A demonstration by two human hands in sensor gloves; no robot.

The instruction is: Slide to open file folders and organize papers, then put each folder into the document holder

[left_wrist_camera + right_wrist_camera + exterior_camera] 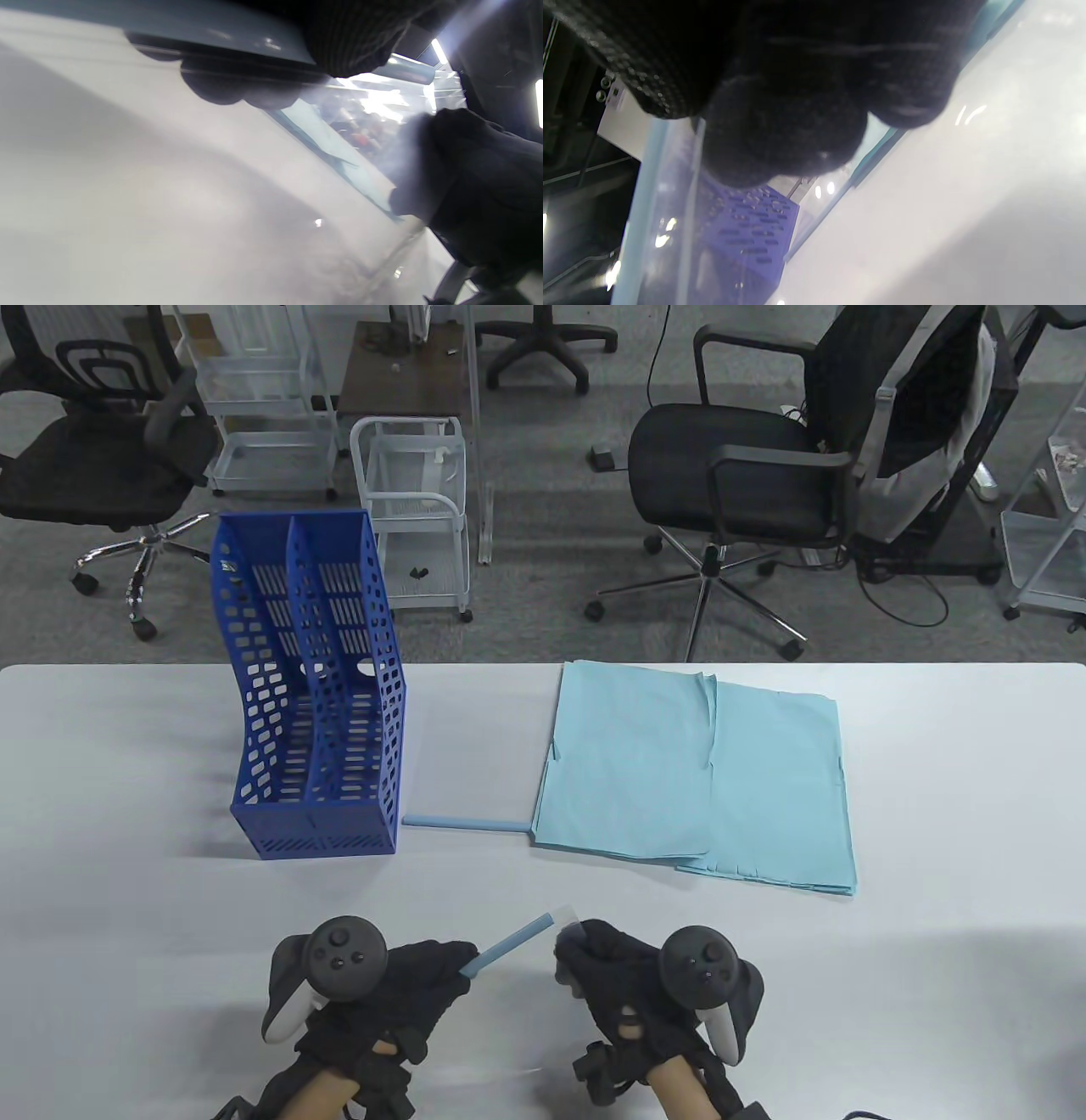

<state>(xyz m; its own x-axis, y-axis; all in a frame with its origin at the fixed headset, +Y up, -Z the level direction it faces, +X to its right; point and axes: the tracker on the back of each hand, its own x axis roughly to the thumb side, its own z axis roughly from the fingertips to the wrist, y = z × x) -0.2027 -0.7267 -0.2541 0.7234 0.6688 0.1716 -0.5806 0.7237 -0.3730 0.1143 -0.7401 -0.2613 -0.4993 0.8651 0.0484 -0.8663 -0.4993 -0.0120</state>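
Office chairs and wire carts stand behind the white tabletop. Blue holder stands upright at left; a loose blue bar lies between it and the pale-blue papers. Left hand grips a second bar; right hand pinches the clear folder at that bar's end.

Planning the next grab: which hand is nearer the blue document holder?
Left. The left hand lies below the document holder, near the table's front edge; the right hand is farther right.
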